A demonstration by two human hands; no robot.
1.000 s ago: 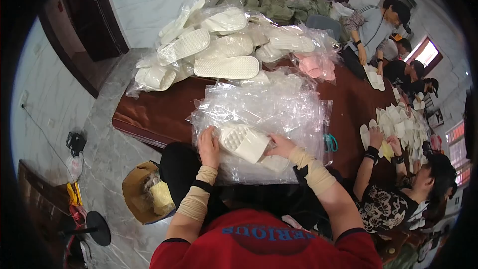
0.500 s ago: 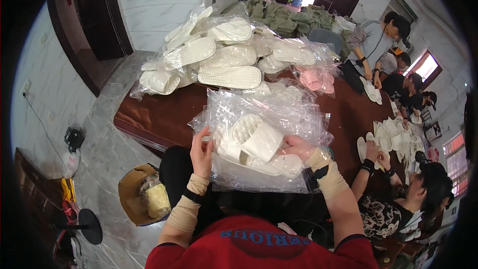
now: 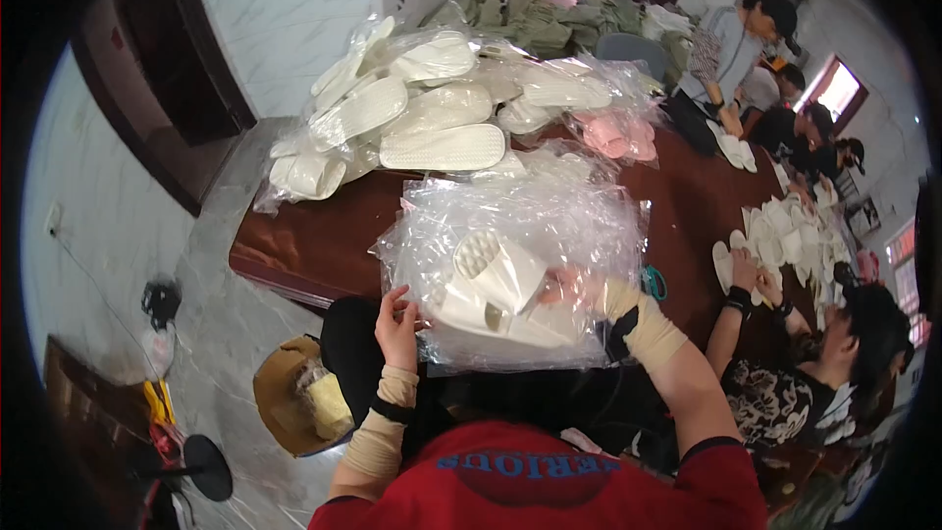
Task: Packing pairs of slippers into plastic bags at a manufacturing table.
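Note:
In front of me, a pair of white slippers (image 3: 500, 275) lies on a stack of clear plastic bags (image 3: 442, 211). Clear film covers at least part of the pair. My right hand (image 3: 574, 288) is closed on the slippers from their right side, its fingers partly veiled by glare and film. At the stack's left edge, my left hand (image 3: 396, 322) has its fingers bent around the rim of a bag. Behind the stack rises a pile of bagged white slippers (image 3: 442, 108), with a pink bagged pair (image 3: 613, 135) at its right end.
Everything rests on a dark red-brown table (image 3: 314, 226). A cardboard box (image 3: 280, 397) with plastic-wrapped contents stands on the floor at my left. A teal ring-shaped item (image 3: 654, 283) lies beside the bags. Co-workers (image 3: 785, 363) handle white slippers (image 3: 785, 236) along the right side.
My right hand has moved slightly left with the slippers, and their toe end no longer sticks out past it. My left hand has lowered a little along the bag edge. The view has shifted slightly.

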